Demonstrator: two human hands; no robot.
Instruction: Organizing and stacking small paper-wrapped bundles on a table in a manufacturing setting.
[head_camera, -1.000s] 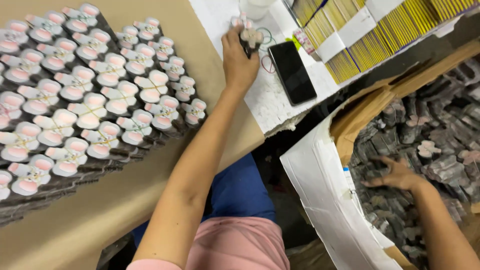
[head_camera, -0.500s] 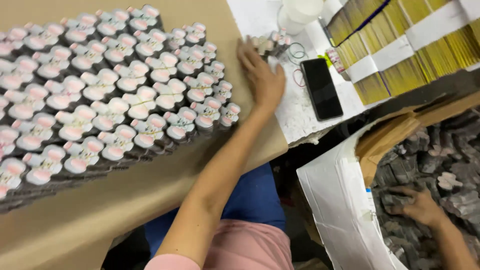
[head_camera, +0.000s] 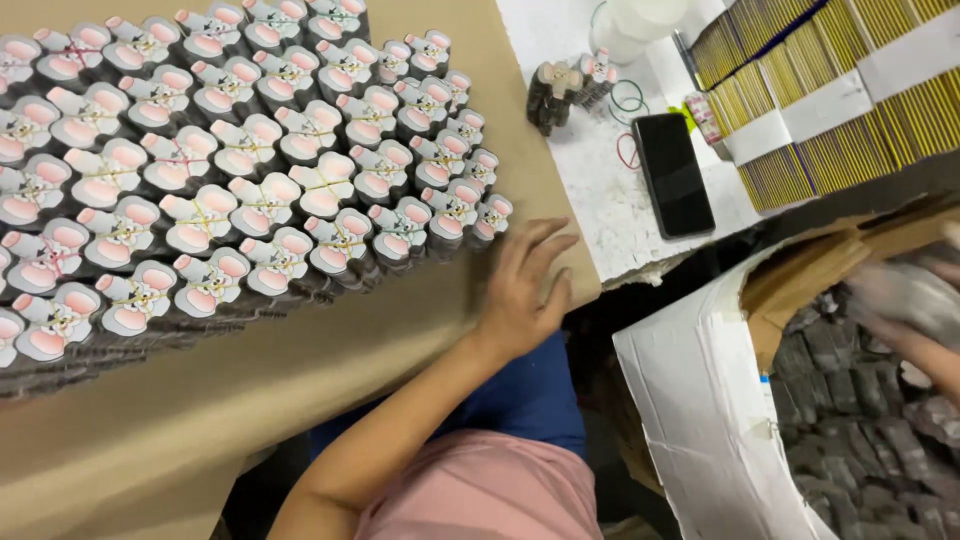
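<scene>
On the far left of the brown worktop (head_camera: 300, 400) sat the big block of bundles (head_camera: 230, 180), each one a stack of die-cut cards with a pink-and-white cartoon face on top, cinched with a thin rubber band. I counted roughly five slanted rows, somewhere around forty-five bundles in view, with more running off the left edge, so no exact total. They looked light and fairly stiff as stacks, but the bands were skinny, so a pinch on the top card alone would probably fan one open. Gripping a bundle by its dark sides, below the band, seemed the safest bet. Packed that tight, an edge bundle would be the easy one to lift.

Just right of the block, the left hand (head_camera: 525, 290) lay flat on the worktop, fingers spread, holding nothing, close beside the last bundle of the front row but not touching it as far as I could tell.

Further right, on the white mat (head_camera: 610, 200), stood a little cluster of about three loose bundles (head_camera: 565, 88), then two or three spare rubber bands (head_camera: 628, 100), one black phone (head_camera: 673, 172), and a white tub (head_camera: 640, 25) at the top edge. Past that were yellow card stacks (head_camera: 840, 100) in white sleeves, too many to count.

At the far right, the right hand (head_camera: 900, 295) was down in a cardboard box (head_camera: 700, 420) of grey packs (head_camera: 850, 440), badly blurred, so I couldn't tell whether it was gripping anything.
</scene>
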